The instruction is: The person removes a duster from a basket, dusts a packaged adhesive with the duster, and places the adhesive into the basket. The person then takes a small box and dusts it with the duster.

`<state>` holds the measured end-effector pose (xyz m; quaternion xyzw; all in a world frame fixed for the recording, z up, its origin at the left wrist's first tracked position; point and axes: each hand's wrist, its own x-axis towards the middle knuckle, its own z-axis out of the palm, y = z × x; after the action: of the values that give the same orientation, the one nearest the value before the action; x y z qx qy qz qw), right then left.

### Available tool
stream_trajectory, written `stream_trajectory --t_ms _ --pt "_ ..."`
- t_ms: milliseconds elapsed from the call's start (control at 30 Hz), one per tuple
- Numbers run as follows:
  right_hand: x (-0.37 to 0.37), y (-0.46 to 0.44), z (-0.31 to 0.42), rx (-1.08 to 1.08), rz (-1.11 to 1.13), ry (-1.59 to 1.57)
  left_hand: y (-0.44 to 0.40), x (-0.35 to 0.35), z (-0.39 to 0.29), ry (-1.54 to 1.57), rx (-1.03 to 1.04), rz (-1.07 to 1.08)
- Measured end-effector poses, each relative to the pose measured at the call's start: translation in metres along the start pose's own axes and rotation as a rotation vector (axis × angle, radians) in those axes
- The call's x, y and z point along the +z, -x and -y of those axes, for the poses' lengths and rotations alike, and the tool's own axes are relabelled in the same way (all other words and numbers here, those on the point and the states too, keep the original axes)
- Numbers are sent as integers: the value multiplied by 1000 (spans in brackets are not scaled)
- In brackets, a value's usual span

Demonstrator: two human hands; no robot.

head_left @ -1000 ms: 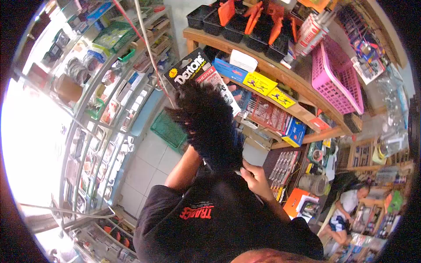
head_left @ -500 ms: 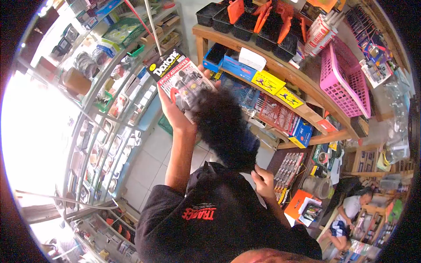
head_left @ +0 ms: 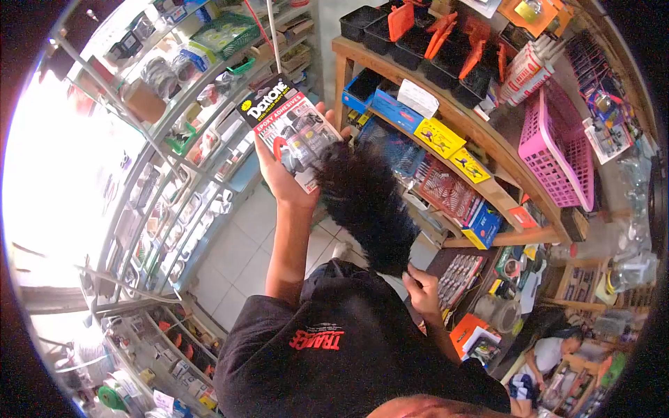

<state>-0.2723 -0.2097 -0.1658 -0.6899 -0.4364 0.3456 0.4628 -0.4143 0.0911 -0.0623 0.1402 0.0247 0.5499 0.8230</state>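
Note:
In my left hand (head_left: 289, 187) is a carded pack of Dextone epoxy adhesives (head_left: 300, 115), tilted, its printed front facing up toward me. The fingers reach round behind the card and show at its right edge. My right hand (head_left: 423, 289) is closed around the handle end of a black feather duster (head_left: 373, 209), near my right side. The duster's fluffy head points up and left, and its tip overlaps the pack's lower right corner. Whether the bristles touch the card I cannot tell.
Glass shelves (head_left: 174, 230) of small goods stand at left. A wooden shelf (head_left: 446, 76) at right bears black bins (head_left: 411, 56), boxes and a pink basket (head_left: 533, 150). Pale floor tiles (head_left: 244, 237) show between. Another person (head_left: 547, 355) sits at lower right.
The view has turned slightly, so the shelves appear shifted. The duster's tip has moved a little right across the pack, uncovering more of its front. Both hands keep their hold.

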Motion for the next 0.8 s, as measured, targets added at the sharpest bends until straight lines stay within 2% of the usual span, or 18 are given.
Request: stream_trajectory --t_ms 33,67,167,233,267,367,433,500,600,700,733,800 --pt "-3 -2 2 21 45 -1 4 4 0 19 0 4" --pt "-4 -3 -4 -112 41 26 7 8 -1 37 -2 8" --pt "-7 2 -2 70 -15 -45 14 14 -1 -66 39 -13" --pt "-14 3 1 57 61 -9 19 15 -1 -47 23 -3" --pt "-17 2 2 45 102 10 22 15 0 -11 16 -6" --pt "-13 5 -14 -121 -43 -44 32 16 1 -32 44 -13" --pt "-21 4 -1 -25 106 -78 38 16 0 -27 54 -23" --pt "-25 -2 13 -107 204 11 43 11 0 -25 79 -47" --pt "-22 -1 10 31 149 -134 52 12 -3 -36 115 -66" --pt "-24 -1 -13 -83 278 15 61 7 -10 -78 147 -30" --pt "-20 -2 -20 -194 270 29 66 9 -13 -35 135 -28" --pt "-16 -2 -22 -28 240 -94 71 9 -19 -10 146 -32"
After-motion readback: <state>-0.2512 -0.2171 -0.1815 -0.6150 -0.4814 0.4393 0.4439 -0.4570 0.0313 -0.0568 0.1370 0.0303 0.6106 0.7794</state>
